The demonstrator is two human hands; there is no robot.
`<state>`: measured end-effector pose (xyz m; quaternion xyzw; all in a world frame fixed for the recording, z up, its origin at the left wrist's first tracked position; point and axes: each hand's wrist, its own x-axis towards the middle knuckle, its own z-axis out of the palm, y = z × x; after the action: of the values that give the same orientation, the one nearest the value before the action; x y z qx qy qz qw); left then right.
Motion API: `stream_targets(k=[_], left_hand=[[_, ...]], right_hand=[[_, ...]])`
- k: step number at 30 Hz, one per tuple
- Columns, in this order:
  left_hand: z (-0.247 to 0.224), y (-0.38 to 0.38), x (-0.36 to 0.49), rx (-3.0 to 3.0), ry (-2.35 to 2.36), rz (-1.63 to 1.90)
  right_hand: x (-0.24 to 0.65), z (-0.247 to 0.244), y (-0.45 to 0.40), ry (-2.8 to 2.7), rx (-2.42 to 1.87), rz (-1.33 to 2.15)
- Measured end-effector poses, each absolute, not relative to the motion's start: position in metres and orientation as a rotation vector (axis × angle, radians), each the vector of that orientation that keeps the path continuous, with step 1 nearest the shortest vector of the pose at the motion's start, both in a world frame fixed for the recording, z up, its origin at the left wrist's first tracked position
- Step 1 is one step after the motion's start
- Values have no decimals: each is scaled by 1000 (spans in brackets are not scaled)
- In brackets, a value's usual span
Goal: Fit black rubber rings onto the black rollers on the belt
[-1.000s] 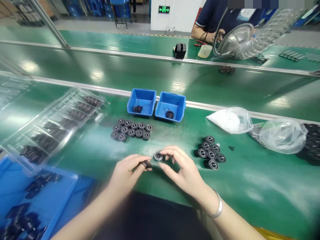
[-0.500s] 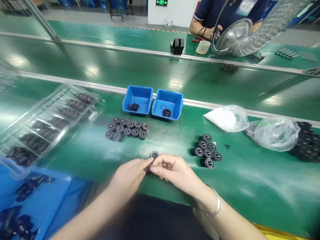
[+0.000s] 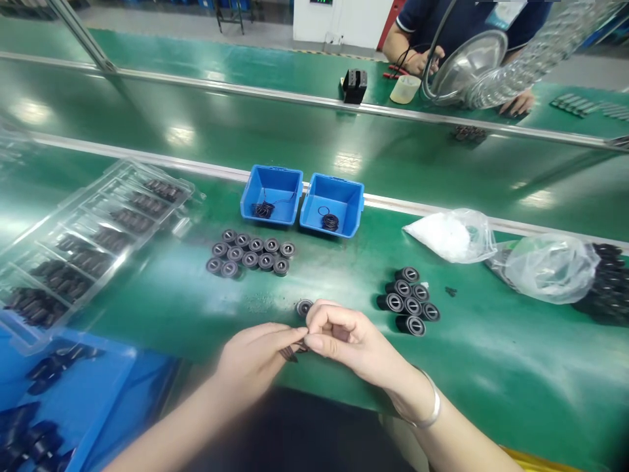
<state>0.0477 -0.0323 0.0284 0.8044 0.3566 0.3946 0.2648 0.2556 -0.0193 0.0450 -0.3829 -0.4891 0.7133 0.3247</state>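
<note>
Near the front edge of the green table, my left hand (image 3: 260, 347) is closed on a small dark ribbed part (image 3: 289, 354), which shows below its fingers. My right hand (image 3: 339, 334) meets its fingertips, thumb and forefinger pinched; whatever lies between them is too small to make out. Just beyond the fingers a round black part (image 3: 304, 308) stands on the table, partly covered by my right hand. Several black round parts (image 3: 250, 259) stand in rows at the left, and another group of black cylinders (image 3: 411, 306) stands at the right.
Two blue bins (image 3: 272, 213) (image 3: 331, 229) hold black rings. A clear divided tray (image 3: 118, 259) of dark parts lies left, above a blue crate (image 3: 113, 373). Plastic bags (image 3: 455, 239) lie right. Across the rail (image 3: 236, 90), a person works beside a clear hose (image 3: 531, 62).
The dark ribbed part in my left hand has tilted and shows lower. My right hand has shifted slightly right. Across the rail, the person's other hand has come into sight on the table.
</note>
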Motion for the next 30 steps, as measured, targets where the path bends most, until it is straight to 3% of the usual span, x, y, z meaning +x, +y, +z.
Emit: stream_targets(k=[6, 12, 25, 30], left_hand=[[18, -32, 30, 1873, 1208, 1085], [6, -25, 19, 2251, 1163, 1014], [-7, -24, 35, 2832, 678, 766], [-6, -19, 34, 2925, 633, 682]], right_hand=[[260, 32, -10, -1400, -1282, 1547], [258, 15, -5, -1578, -1425, 1330], [255, 8, -4, -1592, -1430, 1263], [256, 6, -5, -1350, -1410, 1640]])
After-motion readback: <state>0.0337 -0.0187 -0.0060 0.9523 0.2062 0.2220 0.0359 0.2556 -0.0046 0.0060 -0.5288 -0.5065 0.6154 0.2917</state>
